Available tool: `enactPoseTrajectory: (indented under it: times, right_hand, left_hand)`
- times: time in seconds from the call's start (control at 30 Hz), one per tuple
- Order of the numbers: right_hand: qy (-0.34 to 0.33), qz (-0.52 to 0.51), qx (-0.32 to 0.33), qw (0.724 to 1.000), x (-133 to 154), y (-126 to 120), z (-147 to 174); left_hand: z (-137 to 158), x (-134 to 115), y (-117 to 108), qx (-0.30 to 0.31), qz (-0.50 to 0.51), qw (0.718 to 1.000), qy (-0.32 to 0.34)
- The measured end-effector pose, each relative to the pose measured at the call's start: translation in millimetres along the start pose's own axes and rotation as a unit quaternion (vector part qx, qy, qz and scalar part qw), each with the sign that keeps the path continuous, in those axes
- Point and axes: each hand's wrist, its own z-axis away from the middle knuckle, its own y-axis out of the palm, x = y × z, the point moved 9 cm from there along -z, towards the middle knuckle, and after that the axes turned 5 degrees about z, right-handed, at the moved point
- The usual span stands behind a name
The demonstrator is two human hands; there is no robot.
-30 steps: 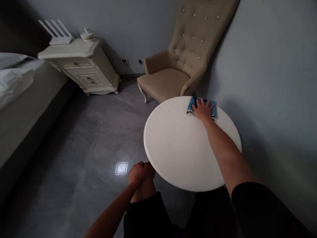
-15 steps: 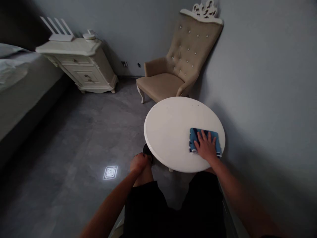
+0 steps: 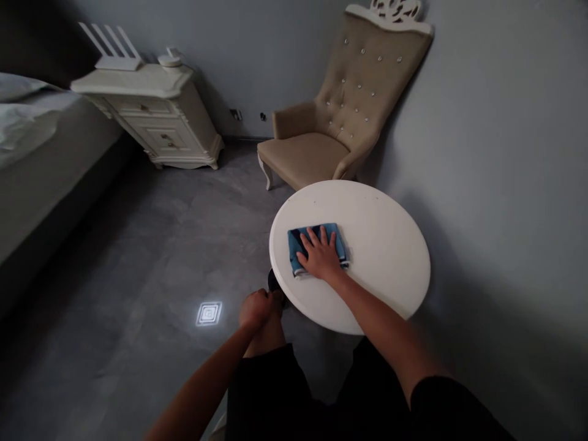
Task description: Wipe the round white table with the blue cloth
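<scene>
On the round white table (image 3: 381,257), a folded blue and dark-blue towel (image 3: 298,250) lies near the left side. My right hand (image 3: 320,252) presses flat on top of it, open, with the fingers spread. White edging shows along the towel's near side. Off the table's left edge, my left hand (image 3: 256,309) rests on my left knee. Its fingers bend over the far side of the knee and are mostly hidden, so their closure cannot be made out.
A tan tufted armchair (image 3: 307,156) stands just behind the table, and a grey wall (image 3: 505,184) runs along the right. At the back left, a white nightstand (image 3: 169,131) holds a white router (image 3: 119,61). A bed (image 3: 50,153) lines the left side.
My right hand has slid the towel leftward across the tabletop, from the right side to the left. My left hand stays at my knee. The view has shifted slightly.
</scene>
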Motion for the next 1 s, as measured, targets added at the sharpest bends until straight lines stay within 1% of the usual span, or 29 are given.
enactPoseTrajectory:
  times: [0.07, 0.17, 0.23, 0.3, 0.37, 0.43, 0.5, 0.57, 0.63, 0.67, 0.73, 0.8, 0.87, 0.9, 1.0]
  right_hand:
    - [0.009, -0.02, -0.01, 1.0, -12, -3, -41]
    - [0.039, -0.032, -0.013, 0.999, -50, -3, -92]
    - [0.071, -0.027, -0.007, 0.997, -85, 0, -113]
    - [0.107, -0.012, 0.002, 0.994, -124, 4, -118]
    - [0.14, 0.006, 0.007, 0.99, -163, 6, -108]
    - [0.167, 0.021, 0.005, 0.986, -196, 5, -83]
    - [0.193, 0.038, 0.008, 0.98, -220, 1, -48]
    - [0.212, 0.056, 0.021, 0.975, -234, -1, -6]
    - [0.221, 0.075, 0.034, 0.972, -234, -2, 38]
    - [0.22, 0.083, 0.037, 0.971, -229, -2, 59]
    - [0.212, 0.098, 0.038, 0.972, -212, -2, 97]
    - [0.199, 0.106, 0.035, 0.974, -186, 0, 126]
    - [0.178, 0.104, 0.033, 0.978, -153, 3, 144]
    - [0.164, 0.101, 0.031, 0.981, -135, 5, 148]
    - [0.112, 0.086, 0.028, 0.99, -84, 7, 141]
  left_hand:
    - [-2, 2, -1, -0.003, -0.004, 1.0, -0.006]
    - [-5, 2, -5, -0.006, -0.011, 1.0, -0.014]
    - [-7, 1, -6, -0.005, -0.015, 1.0, -0.02]
    - [-8, 1, -6, -0.003, -0.014, 1.0, -0.024]
    - [-9, -1, -6, -0.003, -0.013, 1.0, -0.02]
    - [-8, -4, -5, -0.004, -0.013, 1.0, -0.009]
    - [-6, -6, -5, -0.003, -0.01, 1.0, -0.001]
    - [-3, -8, -5, 0.0, -0.002, 1.0, 0.001]
    - [2, -11, -6, 0.002, 0.004, 1.0, 0.004]
    - [4, -13, -7, 0.002, 0.006, 1.0, 0.008]
    - [8, -15, -9, 0.003, 0.008, 1.0, 0.012]
    - [11, -15, -10, 0.004, 0.01, 1.0, 0.015]
    - [13, -14, -10, 0.002, 0.013, 1.0, 0.014]
    - [13, -13, -10, 0.001, 0.015, 1.0, 0.014]
    - [14, -10, -11, -0.003, 0.019, 1.0, 0.009]
